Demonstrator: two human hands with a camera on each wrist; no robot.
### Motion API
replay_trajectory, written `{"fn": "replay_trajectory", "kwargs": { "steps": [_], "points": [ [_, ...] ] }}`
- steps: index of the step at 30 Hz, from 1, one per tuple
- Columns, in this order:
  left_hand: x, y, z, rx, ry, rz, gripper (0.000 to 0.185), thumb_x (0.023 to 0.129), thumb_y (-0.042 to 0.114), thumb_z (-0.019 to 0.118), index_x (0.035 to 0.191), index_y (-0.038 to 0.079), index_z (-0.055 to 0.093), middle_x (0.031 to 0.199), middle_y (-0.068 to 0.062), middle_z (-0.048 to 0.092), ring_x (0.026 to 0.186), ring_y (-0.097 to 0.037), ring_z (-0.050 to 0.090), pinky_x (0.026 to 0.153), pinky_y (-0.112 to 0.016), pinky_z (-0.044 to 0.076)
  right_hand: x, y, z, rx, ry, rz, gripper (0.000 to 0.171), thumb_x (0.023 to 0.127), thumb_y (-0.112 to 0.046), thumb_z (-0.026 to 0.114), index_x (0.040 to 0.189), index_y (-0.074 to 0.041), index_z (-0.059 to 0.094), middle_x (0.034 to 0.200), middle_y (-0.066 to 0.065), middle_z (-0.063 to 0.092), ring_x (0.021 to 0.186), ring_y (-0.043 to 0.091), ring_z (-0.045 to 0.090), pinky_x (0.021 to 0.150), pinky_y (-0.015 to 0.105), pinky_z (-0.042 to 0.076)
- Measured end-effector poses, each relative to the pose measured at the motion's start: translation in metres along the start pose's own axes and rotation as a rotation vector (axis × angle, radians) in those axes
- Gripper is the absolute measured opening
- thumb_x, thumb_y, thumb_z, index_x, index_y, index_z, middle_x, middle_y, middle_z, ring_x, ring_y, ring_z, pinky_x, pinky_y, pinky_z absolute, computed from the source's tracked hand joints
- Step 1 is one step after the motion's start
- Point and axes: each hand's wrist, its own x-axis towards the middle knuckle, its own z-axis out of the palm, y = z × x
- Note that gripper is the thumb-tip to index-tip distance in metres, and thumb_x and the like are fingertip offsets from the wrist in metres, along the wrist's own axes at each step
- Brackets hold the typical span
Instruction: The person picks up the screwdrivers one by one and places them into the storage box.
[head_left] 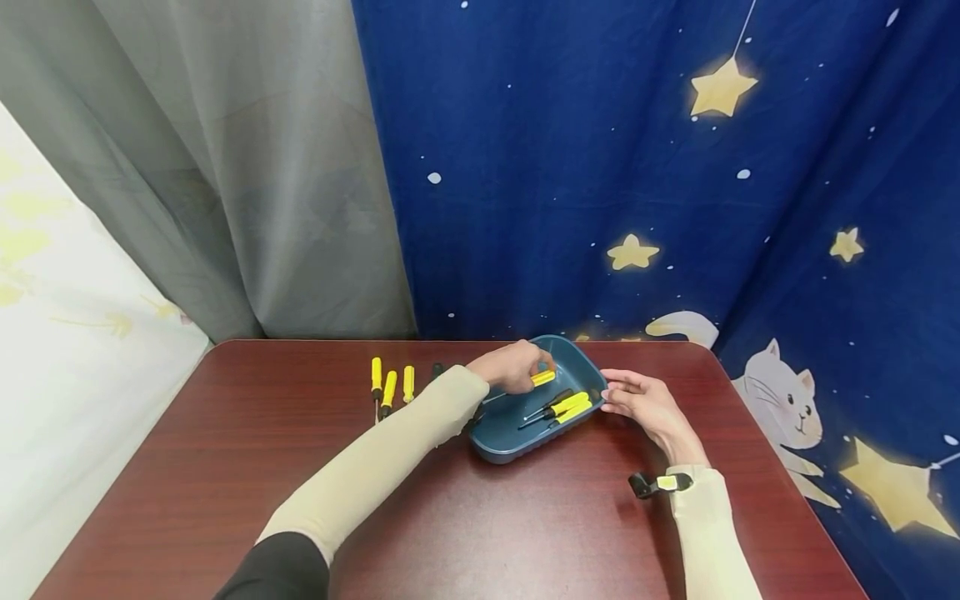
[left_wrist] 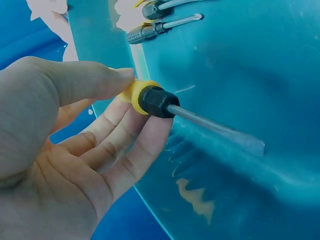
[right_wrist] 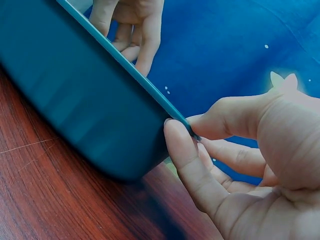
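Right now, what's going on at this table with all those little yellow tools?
A person sits at a dark red table. Their left hand pinches a yellow-handled screwdriver over a blue tray, while the right hand grips the tray's rim between thumb and fingers. A couple of screwdrivers already lie inside the tray. Three more screwdrivers lie on the table beside it, to the left.

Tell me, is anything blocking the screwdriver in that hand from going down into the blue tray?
Nothing visible does. The left hand holds the screwdriver over a bare patch of the tray; the two screwdrivers already inside lie off to the side.
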Motion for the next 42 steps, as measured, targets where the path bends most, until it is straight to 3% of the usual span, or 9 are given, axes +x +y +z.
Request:
{"fn": "replay_trajectory", "kwargs": {
  "steps": [3, 7, 10, 17, 21, 33, 42],
  "points": [
    [0.004, 0.001, 0.000, 0.014, -0.011, 0.001, 0.057, 0.091, -0.001, 0.059, 0.144, 0.020, 0.060, 0.077, -0.002, 0.050, 0.054, -0.012, 0.039, 0.048, -0.022, 0.035, 0.000, 0.001, -0.001, 0.003, -0.006, -0.008, 0.052, 0.096, 0.004, 0.063, 0.146, 0.009, 0.048, 0.105, 0.012, 0.066, 0.083, 0.008, 0.071, 0.081, 0.027, 0.061],
    [0.007, 0.003, 0.000, -0.005, -0.001, 0.005, 0.054, 0.091, -0.002, 0.060, 0.141, 0.019, 0.062, 0.097, -0.005, 0.061, 0.065, -0.012, 0.052, 0.053, -0.021, 0.043, 0.001, 0.003, -0.002, 0.005, -0.014, -0.019, 0.052, 0.096, 0.004, 0.062, 0.146, 0.009, 0.048, 0.106, 0.013, 0.066, 0.083, 0.007, 0.070, 0.081, 0.026, 0.061],
    [0.011, 0.004, 0.001, -0.024, -0.008, -0.002, 0.053, 0.091, -0.001, 0.061, 0.141, 0.018, 0.062, 0.103, -0.005, 0.062, 0.071, -0.012, 0.057, 0.055, -0.020, 0.047, 0.002, 0.004, -0.002, 0.007, -0.014, -0.022, 0.052, 0.096, 0.004, 0.062, 0.145, 0.010, 0.048, 0.108, 0.015, 0.066, 0.083, 0.008, 0.071, 0.081, 0.026, 0.061],
    [0.022, 0.006, 0.005, -0.005, -0.032, -0.009, 0.055, 0.091, -0.002, 0.059, 0.142, 0.018, 0.061, 0.094, -0.004, 0.060, 0.066, -0.011, 0.051, 0.053, -0.020, 0.043, 0.002, 0.002, -0.001, 0.008, -0.008, -0.010, 0.052, 0.095, 0.005, 0.062, 0.145, 0.009, 0.048, 0.104, 0.011, 0.065, 0.082, 0.007, 0.071, 0.081, 0.026, 0.061],
    [0.027, 0.008, 0.008, -0.025, -0.033, -0.032, 0.054, 0.092, -0.002, 0.059, 0.141, 0.018, 0.062, 0.106, -0.004, 0.062, 0.076, -0.013, 0.056, 0.058, -0.021, 0.047, 0.002, 0.001, -0.001, 0.008, -0.007, -0.006, 0.052, 0.095, 0.004, 0.063, 0.145, 0.009, 0.049, 0.104, 0.011, 0.066, 0.083, 0.009, 0.071, 0.081, 0.026, 0.061],
    [0.042, 0.013, 0.015, -0.094, -0.060, -0.053, 0.054, 0.092, -0.004, 0.063, 0.141, 0.018, 0.062, 0.121, -0.006, 0.062, 0.079, -0.016, 0.055, 0.059, -0.021, 0.048, 0.002, 0.000, -0.002, 0.013, -0.007, 0.010, 0.052, 0.096, 0.003, 0.063, 0.146, 0.008, 0.049, 0.107, 0.013, 0.066, 0.085, 0.009, 0.071, 0.081, 0.026, 0.061],
    [0.048, 0.017, 0.018, -0.124, -0.042, -0.064, 0.055, 0.091, -0.004, 0.064, 0.142, 0.016, 0.061, 0.105, -0.005, 0.063, 0.075, -0.015, 0.055, 0.056, -0.021, 0.047, 0.005, 0.003, -0.002, 0.006, 0.004, 0.013, 0.051, 0.095, 0.003, 0.063, 0.144, 0.007, 0.050, 0.106, 0.014, 0.065, 0.084, 0.009, 0.071, 0.081, 0.026, 0.061]
  ]
}}
